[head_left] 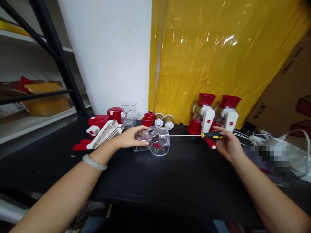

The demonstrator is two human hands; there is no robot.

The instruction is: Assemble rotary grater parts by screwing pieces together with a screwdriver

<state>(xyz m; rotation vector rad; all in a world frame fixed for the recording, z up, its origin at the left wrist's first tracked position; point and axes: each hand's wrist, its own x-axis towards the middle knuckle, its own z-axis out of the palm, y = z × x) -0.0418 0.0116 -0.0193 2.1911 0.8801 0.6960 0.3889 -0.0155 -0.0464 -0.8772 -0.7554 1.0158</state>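
Note:
My left hand (134, 137) grips a clear plastic grater body (159, 140), tilted on its side just over the black table. A red mark shows through its round part. In my right hand (228, 144) is a screwdriver (211, 135) with a black and yellow handle, held level. Its long thin shaft points left, and the tip reaches the clear body's right end; whether it touches a screw is too small to tell. Behind my right hand stand two assembled rotary graters, one nearer (202, 113) and one farther right (229, 111), with red hoppers and white crank arms.
Red bases (98, 120), white crank arms (104, 132) with red handles and another clear body (129, 113) lie at the left. Small red parts (147, 119) and metal grating drums (159, 119) stand behind. White cables (277, 140) cover the right side. Black shelving (52, 38) rises left.

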